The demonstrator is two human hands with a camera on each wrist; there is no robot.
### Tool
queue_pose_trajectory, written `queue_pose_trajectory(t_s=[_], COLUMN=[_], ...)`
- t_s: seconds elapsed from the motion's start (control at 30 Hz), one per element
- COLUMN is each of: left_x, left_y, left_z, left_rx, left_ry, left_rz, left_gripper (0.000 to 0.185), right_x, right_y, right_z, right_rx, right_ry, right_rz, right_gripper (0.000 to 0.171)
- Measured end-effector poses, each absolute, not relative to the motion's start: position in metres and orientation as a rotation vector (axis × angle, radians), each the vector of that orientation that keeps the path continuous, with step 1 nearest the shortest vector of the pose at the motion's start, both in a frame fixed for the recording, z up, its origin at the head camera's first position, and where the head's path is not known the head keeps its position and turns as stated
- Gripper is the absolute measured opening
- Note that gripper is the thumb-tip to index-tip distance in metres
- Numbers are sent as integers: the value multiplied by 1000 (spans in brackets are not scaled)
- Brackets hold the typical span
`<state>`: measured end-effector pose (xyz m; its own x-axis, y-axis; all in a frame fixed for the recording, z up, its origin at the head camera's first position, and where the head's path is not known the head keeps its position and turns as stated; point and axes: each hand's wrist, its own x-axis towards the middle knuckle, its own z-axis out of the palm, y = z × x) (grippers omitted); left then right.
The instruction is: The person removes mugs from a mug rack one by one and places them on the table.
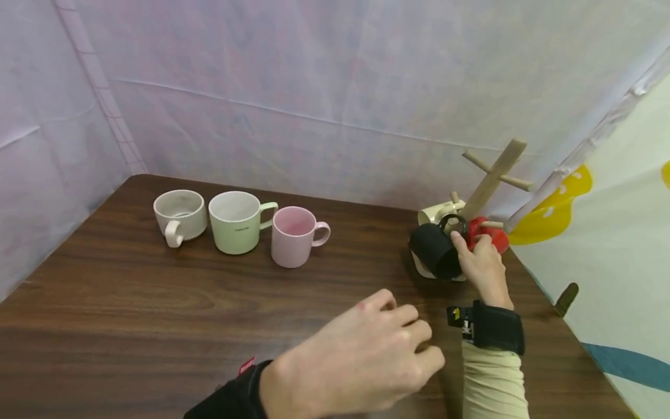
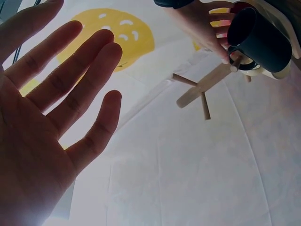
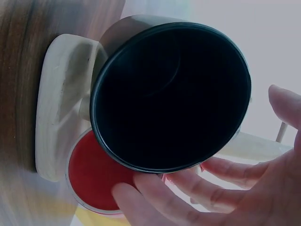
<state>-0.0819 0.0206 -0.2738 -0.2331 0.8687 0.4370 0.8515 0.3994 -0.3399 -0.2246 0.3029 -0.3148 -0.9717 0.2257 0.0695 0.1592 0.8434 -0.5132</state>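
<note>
So the right hand [image 1: 484, 265] is up at the wooden mug tree [image 1: 492, 180] near the table's right edge, fingers on the matte black ceramic mug [image 1: 435, 251], which hangs tipped on its side off a low peg, mouth facing the camera; whether those fingers actually clamp the handle I can't tell, they mostly look straight and just touching near the rim. The left hand [image 1: 361, 361] hovers flat and relaxed over the dark wood-grain table [image 1: 157, 302], holding nothing. I'd guess that mug is stiff, a bit heavy and chippy if it knocks the peg, with a smooth glaze, so the handle loop is the spot to grab. It looks empty inside. A glossy red mug [image 1: 489, 235] hangs just behind it, touching or nearly so. Over on the left sit a beige mug [image 1: 180, 216], a pale green mug [image 1: 237, 222] and a pink mug [image 1: 294, 235] in a row, all upright, apparently empty.
</note>
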Motion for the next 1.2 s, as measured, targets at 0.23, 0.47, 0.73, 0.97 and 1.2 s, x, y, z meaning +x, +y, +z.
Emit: queue_pose_trajectory(t_s=[0.23,0.47,0.73,0.97,1.2], left_x=[-81,-82,-82,-83,-84], left_y=[21,21,22,21,19], left_z=[-275,-274,-275,-274,-274], left_rx=[-1473,-1481,-1451,-1448,-1445], left_ry=[-2111,-2108,-2089,-2089,-2094], left_rz=[38,10,18,31,28], left_gripper=[10,11,11,11,11], right_x=[-224,-228,-229,-231,-232], right_y=[304,298,294,294,292], right_z=[-317,-323,-330,-331,-331], right_rx=[-293,-261,-320,-344,-340], right_ry=[-3028,-3149,-3094,-3028,-3017], right_rz=[785,756,796,1027,1039], right_gripper=[93,109,110,102,98])
